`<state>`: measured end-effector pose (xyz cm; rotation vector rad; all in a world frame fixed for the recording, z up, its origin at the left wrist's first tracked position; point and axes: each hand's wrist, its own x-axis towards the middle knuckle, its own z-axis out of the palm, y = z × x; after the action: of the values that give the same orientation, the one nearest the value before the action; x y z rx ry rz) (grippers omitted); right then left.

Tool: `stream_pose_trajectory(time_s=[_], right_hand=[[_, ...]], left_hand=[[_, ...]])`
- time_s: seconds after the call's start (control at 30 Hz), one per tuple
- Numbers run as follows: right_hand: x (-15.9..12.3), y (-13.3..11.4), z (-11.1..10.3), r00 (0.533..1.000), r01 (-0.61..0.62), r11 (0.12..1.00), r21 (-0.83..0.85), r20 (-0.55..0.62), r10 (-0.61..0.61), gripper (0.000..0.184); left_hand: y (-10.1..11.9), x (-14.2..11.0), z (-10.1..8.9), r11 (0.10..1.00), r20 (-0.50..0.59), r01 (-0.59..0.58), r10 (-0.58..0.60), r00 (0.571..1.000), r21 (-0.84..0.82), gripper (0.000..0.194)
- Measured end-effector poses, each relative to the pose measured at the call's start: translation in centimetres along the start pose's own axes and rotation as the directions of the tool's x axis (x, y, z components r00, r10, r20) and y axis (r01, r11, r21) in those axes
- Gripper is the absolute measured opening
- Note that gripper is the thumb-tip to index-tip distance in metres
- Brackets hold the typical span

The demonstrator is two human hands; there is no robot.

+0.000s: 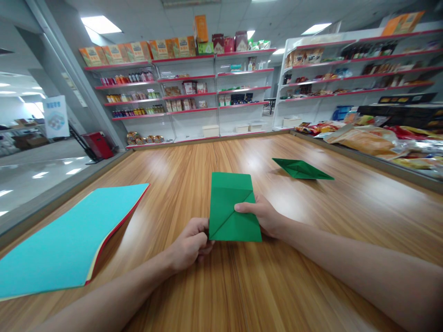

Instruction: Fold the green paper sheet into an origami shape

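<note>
Right hand's grip is closed on the green paper, thumb flat on the front near where the creases meet and the other fingers tucked behind the right edge. My guess is that backs up the middle so the sheet doesn't flop. Left hand's grip is curled in at the near left corner, looks like a pinch, though the fingertips are partly hidden. Probably there to steady that corner, and holding from opposite sides seems to keep the panel flat and facing the wearer.

The paper's held up over the middle of the wooden surface, creases plain to see. Beyond it to the right, a folded green piece sits by itself, likely put there to be out of the way of the elbows. Off to the left there's a paper stack, blue on top with red and yellow edges peeking out, near side curling up a bit. Handy spot, I'd say. Past the right rim are packaged snacks, with store shelves behind.
</note>
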<state>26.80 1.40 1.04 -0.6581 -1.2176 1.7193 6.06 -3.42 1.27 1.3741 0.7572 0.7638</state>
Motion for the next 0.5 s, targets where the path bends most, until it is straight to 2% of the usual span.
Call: stream_pose_trajectory(time_s=[0.2, 0.43, 0.5], right_hand=[[0.0, 0.0, 0.2, 1.000, 0.011, 1.000, 0.017, -0.003, -0.011, 0.040], [0.0, 0.0, 0.2, 1.000, 0.004, 1.000, 0.023, -0.008, -0.003, 0.050], [0.0, 0.0, 0.1, 1.000, 0.001, 0.999, 0.034, 0.002, -0.001, 0.051]], left_hand=[[-0.4, -0.1, -0.6, 0.998, 0.044, -0.018, 0.021, 0.999, -0.065, 0.010], [0.3, -0.1, 0.1, 0.998, -0.006, 0.014, -0.013, 1.000, 0.058, 0.017], [0.6, -0.1, 0.4, 0.995, -0.023, 0.012, -0.010, 1.000, 0.096, 0.024]])
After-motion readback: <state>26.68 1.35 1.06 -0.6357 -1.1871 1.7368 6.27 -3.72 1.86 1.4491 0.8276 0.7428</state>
